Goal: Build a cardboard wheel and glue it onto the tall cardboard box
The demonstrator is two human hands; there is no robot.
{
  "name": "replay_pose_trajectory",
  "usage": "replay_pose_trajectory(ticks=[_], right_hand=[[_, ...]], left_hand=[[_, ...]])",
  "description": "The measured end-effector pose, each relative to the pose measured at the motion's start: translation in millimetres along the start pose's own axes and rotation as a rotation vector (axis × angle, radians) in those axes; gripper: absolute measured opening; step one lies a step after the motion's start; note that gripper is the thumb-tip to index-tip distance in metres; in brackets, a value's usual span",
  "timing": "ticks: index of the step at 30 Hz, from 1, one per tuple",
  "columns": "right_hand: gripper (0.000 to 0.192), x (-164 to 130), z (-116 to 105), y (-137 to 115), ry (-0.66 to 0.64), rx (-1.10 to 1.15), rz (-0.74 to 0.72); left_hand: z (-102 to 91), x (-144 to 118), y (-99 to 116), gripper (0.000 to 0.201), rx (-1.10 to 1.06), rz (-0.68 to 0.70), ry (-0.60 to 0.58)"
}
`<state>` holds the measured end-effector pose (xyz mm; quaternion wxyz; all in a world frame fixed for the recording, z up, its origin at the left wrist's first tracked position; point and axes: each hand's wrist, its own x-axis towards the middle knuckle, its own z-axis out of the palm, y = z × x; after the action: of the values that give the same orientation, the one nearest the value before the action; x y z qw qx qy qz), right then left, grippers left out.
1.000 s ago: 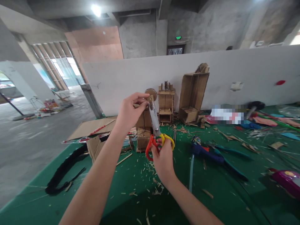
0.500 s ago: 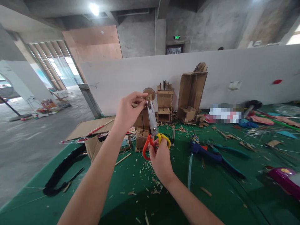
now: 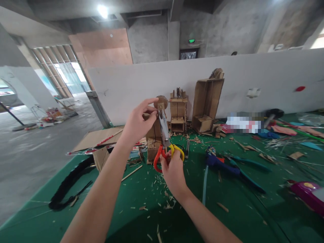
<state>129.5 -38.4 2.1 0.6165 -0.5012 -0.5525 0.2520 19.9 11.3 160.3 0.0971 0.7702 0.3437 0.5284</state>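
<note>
Two hands up over counter [image 3: 141, 189]. Left hand [image 3: 138, 123] pinches cardboard bit [image 3: 160, 106] at 12 o'clock; index finger lifted since half-second ago. Right hand [image 3: 172, 172] clamped on scissors [image 3: 165, 138], blades now closed on bit: cut likely underway.

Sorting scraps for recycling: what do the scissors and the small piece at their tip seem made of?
Scissors: bare shiny metal blades, glossy red and yellow handles, likely plastic. The small piece pinched by the left hand looks like matte brown cardboard, though too small to be sure.
</note>
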Motion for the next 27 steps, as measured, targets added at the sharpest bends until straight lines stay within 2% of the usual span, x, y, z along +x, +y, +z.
replay_pose_trajectory(ticks=[8,13,23,27], right_hand=[[0.017,0.9,2.2,0.9,0.071,-0.013,0.017],[0.029,3.0,1.9,-0.9,0.096,-0.022,0.03],[0.043,1.7,6.0,-7.2,0.076,-0.02,0.06],[0.038,0.3,6.2,-10.9,0.066,-0.031,0.027]], left_hand=[[3.7,-0.5,-0.7,0.029,-0.028,0.0,0.023],[6.3,-2.2,0.2,0.032,-0.039,0.009,0.027],[3.6,-4.6,-2.2,0.034,-0.036,0.008,0.034],[3.3,-5.4,-0.2,0.035,-0.045,-0.001,0.013]])
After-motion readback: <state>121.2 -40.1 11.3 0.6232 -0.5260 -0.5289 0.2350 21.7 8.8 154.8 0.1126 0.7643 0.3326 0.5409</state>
